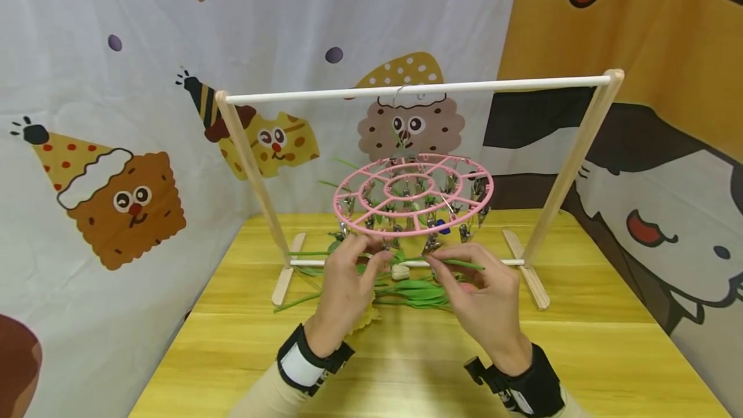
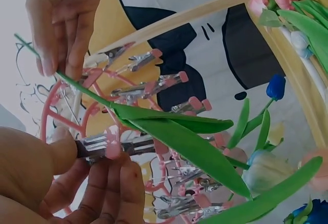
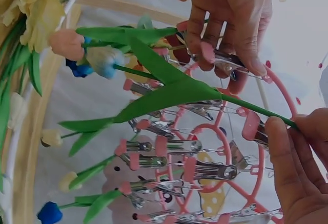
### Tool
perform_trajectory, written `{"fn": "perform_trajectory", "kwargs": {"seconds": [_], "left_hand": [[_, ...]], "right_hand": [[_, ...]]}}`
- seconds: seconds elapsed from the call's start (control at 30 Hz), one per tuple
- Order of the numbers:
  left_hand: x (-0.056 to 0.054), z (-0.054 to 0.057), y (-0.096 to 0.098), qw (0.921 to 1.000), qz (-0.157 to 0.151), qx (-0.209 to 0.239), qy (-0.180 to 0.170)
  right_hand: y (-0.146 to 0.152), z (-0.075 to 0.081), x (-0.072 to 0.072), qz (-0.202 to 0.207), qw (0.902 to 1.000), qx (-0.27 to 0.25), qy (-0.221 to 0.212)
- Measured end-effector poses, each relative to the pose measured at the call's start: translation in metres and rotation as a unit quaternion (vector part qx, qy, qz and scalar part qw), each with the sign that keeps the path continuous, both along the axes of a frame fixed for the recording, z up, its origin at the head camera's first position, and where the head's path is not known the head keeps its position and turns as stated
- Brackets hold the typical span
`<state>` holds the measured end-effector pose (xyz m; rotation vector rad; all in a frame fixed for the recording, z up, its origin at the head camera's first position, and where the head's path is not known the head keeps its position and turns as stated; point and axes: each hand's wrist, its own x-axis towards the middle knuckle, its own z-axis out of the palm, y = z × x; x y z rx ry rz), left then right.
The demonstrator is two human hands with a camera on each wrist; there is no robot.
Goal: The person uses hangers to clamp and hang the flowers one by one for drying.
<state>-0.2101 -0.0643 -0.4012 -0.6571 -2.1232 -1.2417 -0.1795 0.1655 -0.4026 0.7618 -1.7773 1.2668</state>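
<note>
My right hand pinches the green stem of an artificial tulip near its end. Long leaves spread from the stem, which appears to lead to a pale white-blue tulip head. With thumb and fingers, my left hand grips a metal clip with pink tips. This clip is at the near edge of a pink round hanging rack. The held stem passes close to the clip; whether it touches the clip's mouth I cannot tell.
A wooden stand with a white top bar carries the rack by its hook. Several flowers hang from other clips, among them a blue tulip. Loose green stems and leaves and a yellow flower lie on the wooden table.
</note>
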Motion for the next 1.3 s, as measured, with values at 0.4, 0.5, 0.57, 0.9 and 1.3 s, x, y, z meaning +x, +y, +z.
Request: {"fn": "perform_trajectory", "kwargs": {"seconds": [0.4, 0.5, 0.57, 0.9, 1.3], "left_hand": [[-0.016, 0.000, -0.023, 0.9996, 0.022, -0.010, 0.013], [-0.019, 0.001, -0.026, 0.9995, 0.030, -0.009, 0.009], [-0.019, 0.001, -0.027, 0.9994, 0.033, -0.009, 0.002], [-0.020, -0.001, -0.029, 0.9986, 0.034, 0.013, -0.039], [-0.015, 0.000, -0.027, 0.9978, 0.020, 0.031, -0.055]], "right_hand": [[0.000, -0.011, -0.004, 0.011, 0.9984, -0.043, 0.034], [0.000, -0.013, -0.005, 0.021, 0.9976, -0.051, 0.041], [0.000, -0.014, -0.005, 0.030, 0.9965, -0.060, 0.049], [-0.002, -0.016, -0.004, 0.060, 0.9899, -0.107, 0.071], [-0.017, -0.021, -0.009, 0.135, 0.9778, -0.114, 0.113]]}}
